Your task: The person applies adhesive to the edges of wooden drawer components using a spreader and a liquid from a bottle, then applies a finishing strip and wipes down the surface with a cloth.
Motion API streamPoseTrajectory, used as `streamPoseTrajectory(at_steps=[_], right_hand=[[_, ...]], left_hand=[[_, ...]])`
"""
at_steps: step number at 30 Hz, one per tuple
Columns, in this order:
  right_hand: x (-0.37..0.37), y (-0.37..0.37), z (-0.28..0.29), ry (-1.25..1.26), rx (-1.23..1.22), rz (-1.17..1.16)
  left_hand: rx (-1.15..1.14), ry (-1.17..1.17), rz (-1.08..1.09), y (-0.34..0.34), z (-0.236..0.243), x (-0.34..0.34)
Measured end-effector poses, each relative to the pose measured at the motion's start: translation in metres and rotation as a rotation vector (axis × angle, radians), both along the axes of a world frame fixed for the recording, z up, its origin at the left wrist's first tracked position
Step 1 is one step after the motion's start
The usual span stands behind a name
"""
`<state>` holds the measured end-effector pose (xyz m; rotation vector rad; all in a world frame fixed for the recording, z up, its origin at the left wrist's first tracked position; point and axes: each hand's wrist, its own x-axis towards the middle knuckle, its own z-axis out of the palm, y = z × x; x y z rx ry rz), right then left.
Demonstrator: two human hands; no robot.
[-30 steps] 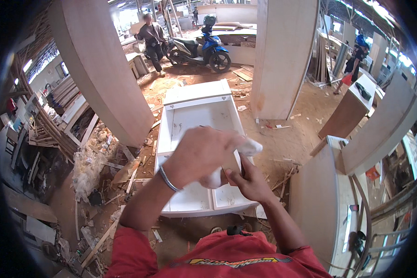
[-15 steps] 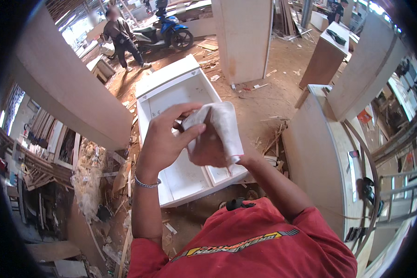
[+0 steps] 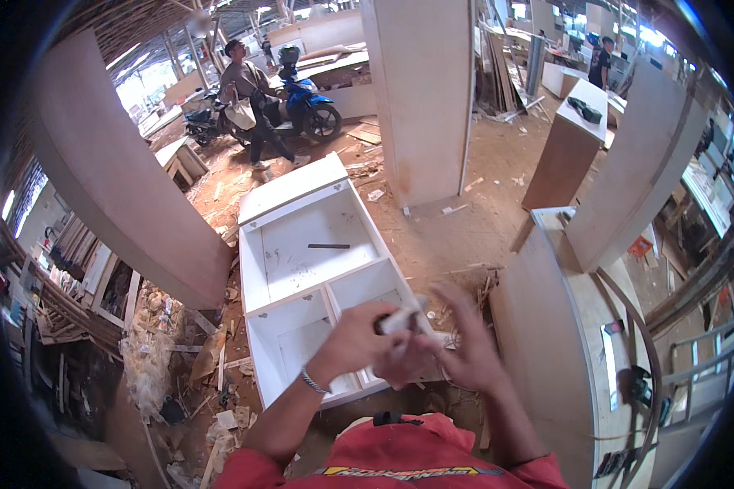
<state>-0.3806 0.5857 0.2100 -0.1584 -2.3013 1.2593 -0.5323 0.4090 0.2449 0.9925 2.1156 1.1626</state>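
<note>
Above the near end of a white cabinet frame (image 3: pixel 294 192) lying on the floor, both my hands are close together. My left hand (image 3: pixel 355 342), with a chain bracelet at its wrist, is closed around a crumpled white cloth (image 3: pixel 398 320). Just to its right is my right hand (image 3: pixel 475 350), its fingers spread apart and smeared by motion; nothing shows gripped in it. Where the two hands overlap, the cloth is partly hidden. A dark flat strip (image 3: pixel 329 246) rests inside the cabinet's larger, farther compartment.
Tall pale panels (image 3: pixel 424 98) stand ahead and at both sides. To the right is a long workbench-like cabinet (image 3: pixel 550 301) with tools on top. Wood scraps and plastic litter (image 3: pixel 151 359) cover the floor at left. Beyond, a person (image 3: pixel 249 98) walks past a blue motorbike (image 3: pixel 306 110).
My hands have come down and nearer to me. The cloth, earlier spread over my right hand, is now bunched in my left. The view has tilted up; the far person has moved right.
</note>
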Motion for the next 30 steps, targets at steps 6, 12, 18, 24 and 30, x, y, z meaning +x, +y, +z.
streamPoseTrajectory(at_steps=[6,12,18,24,30], right_hand=[[0.011,-0.042,-0.047,0.012,-0.688,0.043],[0.020,-0.087,-0.052,0.056,-0.991,-0.059],[-0.004,-0.200,-0.075,-0.163,-1.078,-0.079],[0.005,-0.308,-0.127,-0.266,-1.225,-0.180],[0.058,-0.358,-0.112,-0.042,-1.305,-0.380]], left_hand=[[0.139,-0.328,-0.171,0.011,-0.016,0.001],[0.320,-0.770,-0.641,-0.026,-0.031,-0.031],[0.100,-0.641,-0.881,-0.116,-0.093,-0.108],[0.027,-0.680,-0.955,-0.172,-0.143,-0.110],[0.004,-0.569,-1.201,-0.160,-0.090,-0.056]])
